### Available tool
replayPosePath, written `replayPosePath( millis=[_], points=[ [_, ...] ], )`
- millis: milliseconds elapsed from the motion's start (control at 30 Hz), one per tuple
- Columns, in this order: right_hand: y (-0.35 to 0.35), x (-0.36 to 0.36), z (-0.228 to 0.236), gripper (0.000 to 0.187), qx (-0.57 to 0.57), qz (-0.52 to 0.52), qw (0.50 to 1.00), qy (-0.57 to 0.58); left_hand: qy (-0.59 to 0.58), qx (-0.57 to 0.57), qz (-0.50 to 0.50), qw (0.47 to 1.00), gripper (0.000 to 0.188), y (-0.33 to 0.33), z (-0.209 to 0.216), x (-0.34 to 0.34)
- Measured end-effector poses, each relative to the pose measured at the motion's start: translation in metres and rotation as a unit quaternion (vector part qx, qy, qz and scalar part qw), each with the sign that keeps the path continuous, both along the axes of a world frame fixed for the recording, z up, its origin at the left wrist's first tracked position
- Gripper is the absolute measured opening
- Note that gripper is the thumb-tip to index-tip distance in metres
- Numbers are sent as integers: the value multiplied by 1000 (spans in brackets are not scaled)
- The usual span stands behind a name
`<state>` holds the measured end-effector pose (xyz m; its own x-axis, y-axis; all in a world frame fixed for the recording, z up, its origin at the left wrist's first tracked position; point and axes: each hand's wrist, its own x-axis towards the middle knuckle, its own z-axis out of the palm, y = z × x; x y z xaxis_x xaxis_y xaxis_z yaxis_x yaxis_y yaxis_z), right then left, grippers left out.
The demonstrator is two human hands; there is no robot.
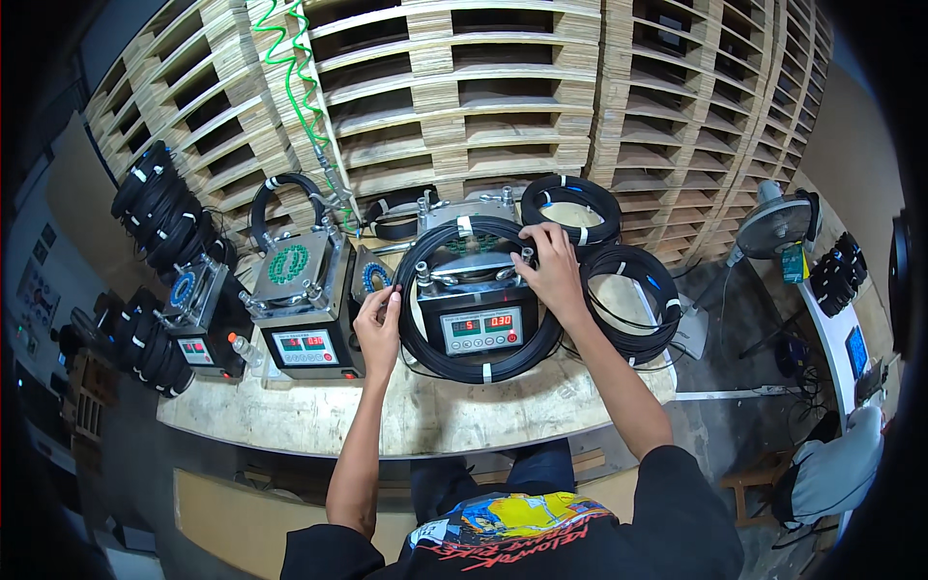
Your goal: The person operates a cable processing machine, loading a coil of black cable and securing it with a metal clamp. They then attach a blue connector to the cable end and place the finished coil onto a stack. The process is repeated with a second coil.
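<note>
A large coil of black cable, bound with white ties, is held tilted up in front of a machine with a red digital display. My left hand pinches the coil at its left rim, thumb and fingers closed. On the upper right rim lies my right hand, its fingers bent over the cable and the thumb toward the ring's inside. Through the ring show the machine's front panel and part of its metal top plate. Some fingertips of both hands are hard to make out.
Two similar machines stand left on the wooden table, with a small bottle between them. More black coils lie right and behind; others are stacked left. Wooden pallets rise behind, beside a green coiled hose.
</note>
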<state>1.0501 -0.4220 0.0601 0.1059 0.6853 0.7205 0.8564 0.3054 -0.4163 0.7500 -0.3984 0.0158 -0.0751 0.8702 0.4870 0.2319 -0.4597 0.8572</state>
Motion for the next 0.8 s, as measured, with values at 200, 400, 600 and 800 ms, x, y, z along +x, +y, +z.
replayPosePath(
  millis=[200, 400, 600, 800],
  points=[
    [12, -6, 21, 32, -77, -44, 992, -93, -25, -11, -12, 1000, 26, -2, -2, -2],
    [12, 3, 35, 31, -125, 14, 985, -121, -9, 2, 0, 1000, 25, -5, -1, 1],
    [30, 27, 51, 22, -163, 122, 971, -124, 2, -27, -7, 1000, 25, -6, 5, -1],
    [31, 42, 49, 17, -161, 143, 973, -84, 4, -24, -23, 999, 25, -5, 0, -4]
  ],
)
